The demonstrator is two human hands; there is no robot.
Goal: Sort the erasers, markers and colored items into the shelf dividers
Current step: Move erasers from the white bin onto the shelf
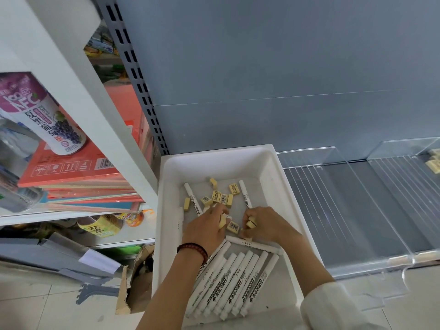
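Clutched pale erasers (250,224) in curled left hand (204,231) and right hand (264,225), mid-bin. Left loose erasers (221,197) toward the bin's (166,234) far edge, markers (238,279) along its near edge. Found few sorted erasers (433,163) at the far-right corner among the shelf dividers (391,210); judged most undone.

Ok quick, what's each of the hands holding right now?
Left hand: curled round a small pale-yellow rectangular eraser.
Right hand: pinching a second pale-yellow eraser, possibly more.
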